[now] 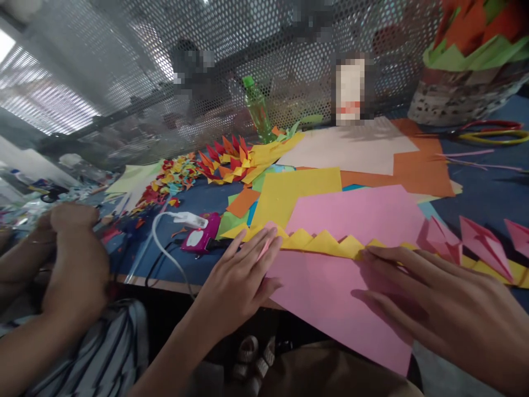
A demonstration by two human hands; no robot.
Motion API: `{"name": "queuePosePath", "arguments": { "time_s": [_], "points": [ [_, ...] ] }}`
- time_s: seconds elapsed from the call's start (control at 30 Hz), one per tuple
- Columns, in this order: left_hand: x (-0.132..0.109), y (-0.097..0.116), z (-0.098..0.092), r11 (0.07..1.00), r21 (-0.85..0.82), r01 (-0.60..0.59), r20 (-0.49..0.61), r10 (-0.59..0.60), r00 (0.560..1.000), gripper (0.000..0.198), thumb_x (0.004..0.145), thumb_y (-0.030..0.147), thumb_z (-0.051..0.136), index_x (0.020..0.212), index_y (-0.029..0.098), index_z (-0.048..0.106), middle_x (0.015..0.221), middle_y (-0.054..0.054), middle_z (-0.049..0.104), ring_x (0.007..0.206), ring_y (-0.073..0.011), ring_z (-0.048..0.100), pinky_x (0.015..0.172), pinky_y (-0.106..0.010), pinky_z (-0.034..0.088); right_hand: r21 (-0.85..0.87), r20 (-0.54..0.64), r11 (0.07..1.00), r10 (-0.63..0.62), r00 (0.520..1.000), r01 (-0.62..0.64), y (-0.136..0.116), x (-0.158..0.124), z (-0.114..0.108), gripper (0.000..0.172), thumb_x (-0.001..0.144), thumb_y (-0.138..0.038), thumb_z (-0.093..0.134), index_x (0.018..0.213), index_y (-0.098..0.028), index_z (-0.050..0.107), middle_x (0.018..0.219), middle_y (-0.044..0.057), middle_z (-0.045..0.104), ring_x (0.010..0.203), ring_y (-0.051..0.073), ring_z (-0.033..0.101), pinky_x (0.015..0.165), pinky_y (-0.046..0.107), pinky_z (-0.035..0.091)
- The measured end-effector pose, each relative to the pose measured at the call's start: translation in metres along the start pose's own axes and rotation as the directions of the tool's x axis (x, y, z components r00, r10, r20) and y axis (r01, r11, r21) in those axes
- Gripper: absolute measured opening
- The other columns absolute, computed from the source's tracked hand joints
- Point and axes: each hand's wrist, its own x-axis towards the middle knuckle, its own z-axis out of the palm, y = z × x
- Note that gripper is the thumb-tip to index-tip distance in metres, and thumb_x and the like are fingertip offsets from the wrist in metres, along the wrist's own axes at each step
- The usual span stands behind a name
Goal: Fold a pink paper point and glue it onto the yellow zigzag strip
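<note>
A zigzag strip of folded yellow paper [320,243] lies across a large pink sheet [355,215] in front of me. My left hand [243,273] rests flat on the strip's left part, fingers stretched out and thumb apart; a bit of pink shows between the fingers. With fingers extended, my right hand [438,292] touches the strip farther right, its thumb spread away over the pink sheet. Folded pink paper points [485,248] stand on the strip's right end, beyond my right hand. What lies under my fingers is hidden.
A magenta power adapter [201,234] with a white cable sits left of my left hand. Behind are a folded red-and-yellow paper ring [227,160], a green bottle [257,107], scissors [491,134] and a woven basket [458,99]. Another person's arm [78,264] rests at left.
</note>
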Motion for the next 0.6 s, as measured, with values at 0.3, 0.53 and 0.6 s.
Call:
{"name": "queuePosePath", "arguments": {
  "time_s": [0.3,0.53,0.6],
  "points": [
    [-0.001,0.0,0.008,0.996,-0.058,0.072,0.125,-0.064,0.99,0.067,0.112,0.041,0.056,0.169,0.012,0.035,0.172,-0.02,0.045,0.161,-0.0319,0.045,0.129,-0.061,0.045,-0.024,-0.002,0.999,-0.03,1.0,0.03,0.001,-0.001,0.0,0.036,0.107,-0.046,0.057,0.136,-0.03,0.071,0.142,0.004,0.073,0.116,0.033,0.076,0.076,0.049,0.068],
    [-0.003,0.015,0.006,0.997,0.016,0.077,0.048,-0.078,0.996,0.069,0.112,0.045,0.055,0.167,0.006,0.038,0.169,-0.024,0.049,0.157,-0.0341,0.052,0.124,-0.054,0.053,-0.064,0.0,0.997,-0.035,0.999,0.035,-0.002,0.005,-0.004,0.036,0.109,-0.045,0.058,0.137,-0.026,0.07,0.143,0.008,0.071,0.111,0.029,0.076,0.075,0.042,0.066],
    [-0.004,0.017,0.006,0.996,0.05,0.075,0.024,-0.076,0.997,0.069,0.112,0.047,0.053,0.165,0.004,0.041,0.165,-0.026,0.053,0.152,-0.0353,0.057,0.117,-0.051,0.059,-0.068,-0.013,0.997,-0.043,0.999,0.042,-0.002,0.006,-0.004,0.037,0.11,-0.045,0.057,0.137,-0.024,0.069,0.141,0.008,0.072,0.112,0.029,0.076,0.075,0.041,0.065]
  ]
}}
